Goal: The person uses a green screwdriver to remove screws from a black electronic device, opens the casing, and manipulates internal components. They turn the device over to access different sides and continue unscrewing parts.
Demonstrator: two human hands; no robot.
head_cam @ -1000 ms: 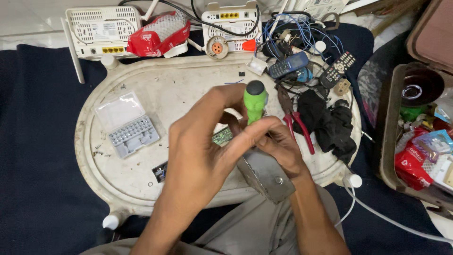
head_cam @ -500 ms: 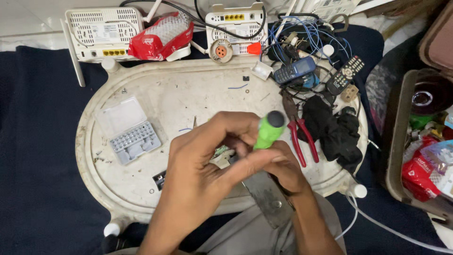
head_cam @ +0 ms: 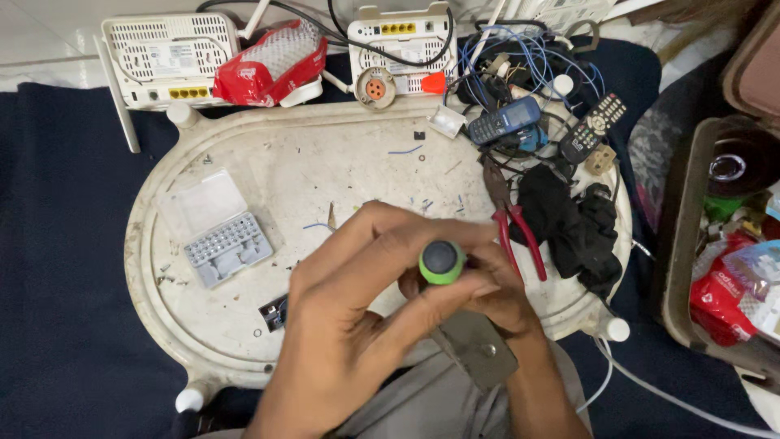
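At the upper left of the frame a white router [head_cam: 166,58] is seen lying on dark blue cloth, with a red mesh-backed pouch [head_cam: 272,61] just beside it. Below, on the left part of the oval white counter [head_cam: 341,162], a clear bit case [head_cam: 215,228] is laid open.

At lower centre the left hand [head_cam: 341,325] is wrapped around the green-handled screwdriver [head_cam: 441,262], its fingers curled and pressed against the handle. The screwdriver is held nearly upright, so that its long axis is pointed toward the camera and only the dark butt cap is shown; the tip is hidden. The right hand [head_cam: 504,297] is closed in from the right, its fingers pinched low about the tool; what they hold beneath cannot be told. A grey metal bracket [head_cam: 479,354] is seen just below both hands.

Further right, red-handled pliers [head_cam: 512,223] and black cloth [head_cam: 573,223] are laid near, with a blue phone [head_cam: 504,120] and a remote [head_cam: 593,126] above.
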